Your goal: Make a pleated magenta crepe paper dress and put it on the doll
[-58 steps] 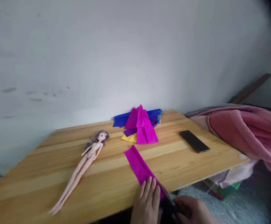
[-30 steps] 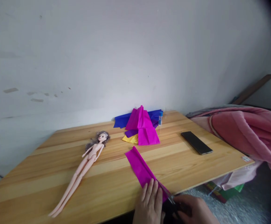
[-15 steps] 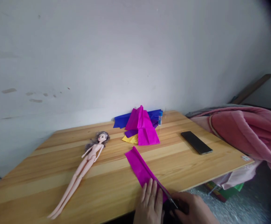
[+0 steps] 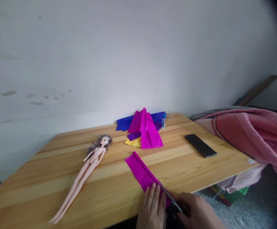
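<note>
A folded strip of magenta crepe paper [image 4: 140, 172] lies on the wooden table [image 4: 110, 178], running toward its front edge. My left hand [image 4: 152, 208] lies flat on the strip's near end, fingers stretched out. My right hand [image 4: 197, 213] grips dark-handled scissors [image 4: 170, 198] whose blades lie along the strip's right edge beside my left fingers. An unclothed doll [image 4: 87, 168] with brown hair lies on its back to the left.
A pile of magenta, blue, purple and yellow paper [image 4: 144, 127] sits at the table's back by the wall, with a small glue stick [image 4: 163, 120] beside it. A black phone [image 4: 200, 145] lies to the right. Pink bedding [image 4: 253, 136] is heaped past the right edge.
The scissor blades have advanced a little further along the strip's right edge, and my right hand has come up closer to the table. The strip's far end has shifted slightly left.
</note>
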A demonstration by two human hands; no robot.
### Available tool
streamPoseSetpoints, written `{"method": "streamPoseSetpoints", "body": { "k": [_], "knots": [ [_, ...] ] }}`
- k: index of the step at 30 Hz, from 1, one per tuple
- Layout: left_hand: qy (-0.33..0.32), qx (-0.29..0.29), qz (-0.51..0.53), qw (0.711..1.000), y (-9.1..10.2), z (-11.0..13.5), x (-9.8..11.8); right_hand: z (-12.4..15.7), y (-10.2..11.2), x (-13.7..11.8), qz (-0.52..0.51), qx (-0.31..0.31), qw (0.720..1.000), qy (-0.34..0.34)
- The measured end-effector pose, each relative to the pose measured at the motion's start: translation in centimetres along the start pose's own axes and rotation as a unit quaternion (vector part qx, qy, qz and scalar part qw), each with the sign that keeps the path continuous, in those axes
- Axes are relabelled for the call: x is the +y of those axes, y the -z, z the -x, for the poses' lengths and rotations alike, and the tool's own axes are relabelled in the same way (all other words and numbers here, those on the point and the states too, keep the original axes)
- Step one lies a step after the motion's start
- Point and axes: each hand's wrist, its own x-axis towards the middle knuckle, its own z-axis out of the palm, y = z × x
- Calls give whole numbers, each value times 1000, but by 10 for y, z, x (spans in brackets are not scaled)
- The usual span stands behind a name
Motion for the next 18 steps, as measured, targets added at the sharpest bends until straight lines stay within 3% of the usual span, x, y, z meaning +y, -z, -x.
{"method": "streamPoseSetpoints", "body": {
  "k": [18],
  "knots": [
    [-1,-16,-9,1000,-1,2,0,-8,-3,6,-3,6,999,42]
  ]
}}
